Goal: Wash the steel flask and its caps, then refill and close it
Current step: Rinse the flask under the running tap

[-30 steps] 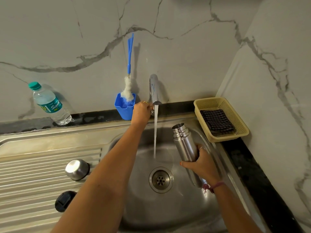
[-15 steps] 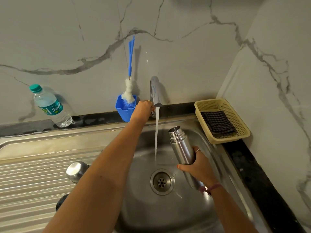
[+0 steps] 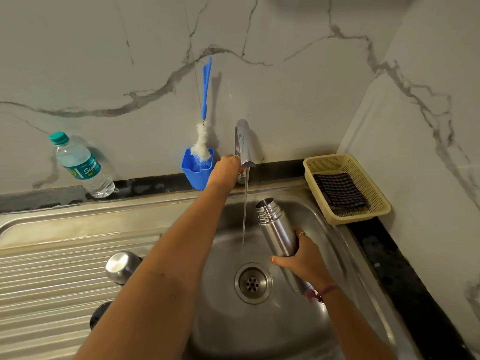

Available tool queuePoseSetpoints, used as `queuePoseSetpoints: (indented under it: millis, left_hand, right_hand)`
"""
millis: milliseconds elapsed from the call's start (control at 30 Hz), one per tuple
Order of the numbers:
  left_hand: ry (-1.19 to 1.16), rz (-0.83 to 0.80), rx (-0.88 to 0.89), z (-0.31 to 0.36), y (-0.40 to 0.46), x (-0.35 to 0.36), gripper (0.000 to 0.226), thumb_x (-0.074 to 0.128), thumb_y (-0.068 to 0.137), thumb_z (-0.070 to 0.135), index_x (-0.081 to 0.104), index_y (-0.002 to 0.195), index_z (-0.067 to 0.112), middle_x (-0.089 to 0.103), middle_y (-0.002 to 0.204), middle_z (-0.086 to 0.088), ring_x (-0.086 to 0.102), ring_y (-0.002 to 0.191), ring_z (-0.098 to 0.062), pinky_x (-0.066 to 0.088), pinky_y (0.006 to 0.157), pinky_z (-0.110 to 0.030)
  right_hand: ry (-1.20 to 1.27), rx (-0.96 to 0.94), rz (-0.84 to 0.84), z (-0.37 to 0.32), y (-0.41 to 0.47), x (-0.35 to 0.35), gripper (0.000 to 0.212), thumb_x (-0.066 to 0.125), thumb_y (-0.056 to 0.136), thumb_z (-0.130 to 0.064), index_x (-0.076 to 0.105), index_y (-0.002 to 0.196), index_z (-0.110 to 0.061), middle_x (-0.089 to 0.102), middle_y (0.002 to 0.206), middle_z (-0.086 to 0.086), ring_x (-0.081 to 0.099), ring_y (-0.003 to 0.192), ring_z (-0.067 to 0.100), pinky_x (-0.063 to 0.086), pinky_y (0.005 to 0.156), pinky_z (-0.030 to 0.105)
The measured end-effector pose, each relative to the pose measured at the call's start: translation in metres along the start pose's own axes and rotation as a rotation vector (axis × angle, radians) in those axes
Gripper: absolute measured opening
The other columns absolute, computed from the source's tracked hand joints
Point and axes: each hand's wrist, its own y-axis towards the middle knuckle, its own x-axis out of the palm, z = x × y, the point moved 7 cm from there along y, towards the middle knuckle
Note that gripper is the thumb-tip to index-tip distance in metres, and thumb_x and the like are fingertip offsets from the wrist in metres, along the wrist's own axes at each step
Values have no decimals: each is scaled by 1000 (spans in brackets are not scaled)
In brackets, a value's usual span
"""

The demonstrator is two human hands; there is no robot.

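The steel flask (image 3: 276, 229) is held over the sink (image 3: 322, 211) by the right hand (image 3: 304, 261). The fingers and thumb are curled round the lower part of the flask. The open top of the flask is tilted up and away from the hand, toward the tap (image 3: 244, 144). The flask is just to the right of the stream of water (image 3: 244, 211) and is not touched by it. The drain (image 3: 252, 283) is seen below the stream.

The left hand (image 3: 226, 170) is stretched out to the tap. It is placed at the tap's base, just under the spout. Its fingers are bent there, but what is gripped is hidden, so it cannot be told how tightly it is closed.

The steel cap (image 3: 122, 266) is set on the ribbed draining board (image 3: 39, 281), left of the left arm. The black cap (image 3: 100, 314) is seen below it, partly hidden by the arm.

A bottle brush (image 3: 204, 126) is stood in a blue holder (image 3: 196, 172) by the wall. A plastic water bottle (image 3: 80, 165) is stood on the counter (image 3: 145, 185) at the left. A checked cloth (image 3: 340, 190) is laid in a yellow basket (image 3: 374, 216) at the right.
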Motion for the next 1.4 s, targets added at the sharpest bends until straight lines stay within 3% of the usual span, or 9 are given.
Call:
queuePoseSetpoints:
  millis: [267, 467, 567, 700, 800, 867, 1033, 1200, 1400]
  left_hand:
    - [26, 0, 16, 1, -9, -7, 29, 43, 105, 13, 56, 125, -2, 62, 119, -18, 60, 110, -30, 45, 96, -32]
    - [-508, 141, -83, -57, -48, 33, 43, 57, 97, 11, 48, 140, 14, 53, 131, -2, 58, 112, -14, 48, 102, -32]
    - [-740, 140, -209, -92, -90, 66, 42, 56, 94, 3, 52, 133, 18, 59, 131, -4, 59, 111, -13, 49, 98, -31]
    - [-769, -98, -236, -111, -133, 112, 66, 56, 84, -15, 40, 142, 13, 49, 140, -9, 53, 115, -11, 49, 84, -13]
    - [-695, -301, -198, -113, -152, 140, 89, 70, 80, -8, 22, 152, 14, 31, 156, -7, 31, 144, -22, 39, 109, -29]
    - [-658, -344, -171, -109, -157, 143, 107, 81, 75, 4, 12, 156, 14, 24, 158, -3, 23, 148, -20, 31, 114, -29]
    - [-674, -280, -63, -89, -151, 127, 124, 88, 68, 11, 2, 157, 21, 36, 150, 6, 39, 137, -10, 38, 104, -21]
    - [-732, -191, 30, -81, -150, 119, 113, 88, 66, 7, 15, 146, 38, 55, 130, 12, 59, 114, -1, 51, 86, -13]
    - [-765, -130, 22, -89, -146, 112, 104, 87, 66, 10, 24, 141, 46, 61, 124, 13, 64, 109, -2, 54, 82, -17]
  right_hand:
    - [62, -25, -51, -12, 2, 14, 71, 87, 59, -24, 44, 114, -35, 57, 98, -18, 59, 86, 0, 42, 60, 8]
    - [121, -16, -113, -22, 8, 30, 75, 89, 58, -18, 45, 118, -30, 57, 104, -15, 57, 89, -2, 42, 63, 8]
    - [130, 0, -127, -26, 11, 39, 80, 90, 56, -20, 46, 122, -25, 58, 105, -10, 56, 89, 1, 41, 66, 10]
    - [125, 22, -139, -31, 15, 46, 82, 90, 57, -20, 45, 125, -21, 58, 105, -8, 57, 90, 6, 41, 67, 12]
    - [130, 30, -138, -35, 16, 49, 82, 90, 58, -19, 44, 126, -18, 58, 105, -6, 58, 91, 9, 42, 67, 12]
    - [145, 43, -137, -39, 15, 51, 81, 90, 59, -18, 43, 125, -18, 58, 104, -6, 58, 91, 10, 43, 69, 14]
    - [163, 68, -129, -46, 12, 55, 76, 90, 58, -15, 45, 120, -18, 61, 104, -4, 60, 89, 9, 45, 68, 14]
    - [206, 84, -101, -55, 9, 63, 74, 90, 58, -14, 46, 117, -19, 60, 96, -10, 59, 85, 3, 45, 64, 11]
    - [62, 100, -302, -70, 7, 50, 71, 87, 64, -26, 51, 124, -15, 63, 118, -2, 61, 101, 9, 50, 93, 28]
